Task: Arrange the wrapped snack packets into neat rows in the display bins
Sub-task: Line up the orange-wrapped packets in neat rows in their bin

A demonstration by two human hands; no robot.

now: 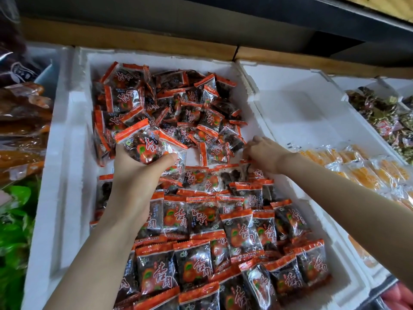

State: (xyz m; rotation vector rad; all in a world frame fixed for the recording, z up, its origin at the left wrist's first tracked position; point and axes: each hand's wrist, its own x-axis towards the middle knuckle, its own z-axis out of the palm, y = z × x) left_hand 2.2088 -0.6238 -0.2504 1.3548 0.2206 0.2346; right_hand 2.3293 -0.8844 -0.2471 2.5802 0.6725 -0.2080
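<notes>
Head view, middle of the frame: what do we have in our hands?

Our left hand (138, 171) is raised over the white foam bin (58, 153) and clamped on a small bunch of packets (145, 146), clear wrappers with orange ends and dark fruit inside.

And our right hand (263, 155)?

It reaches in from the right of the frame, well apart from the left. Its fingers curl down onto the orange top edge of one packet (247, 167) at the right end of a half-made row. The fingertips are hidden, so we cannot tell whether they pinch it or only touch it.

Where do the rest lie?

In the same bin. A loose heap (169, 104) fills the upper part, the packets lying at all angles. Neat rows (223, 231) fill the lower part, overlapping like tiles with orange edges uppermost. Between the two, a strip of bare white floor shows.

What do we see around it?

To the right, just beside it, a second foam bin (301, 104) holds yellow-orange packets (362, 171). Green and gold wrapped sweets (380, 113) lie at the upper right. Brown packs (20, 113) and green packs (13, 220) sit along the left edge.
</notes>
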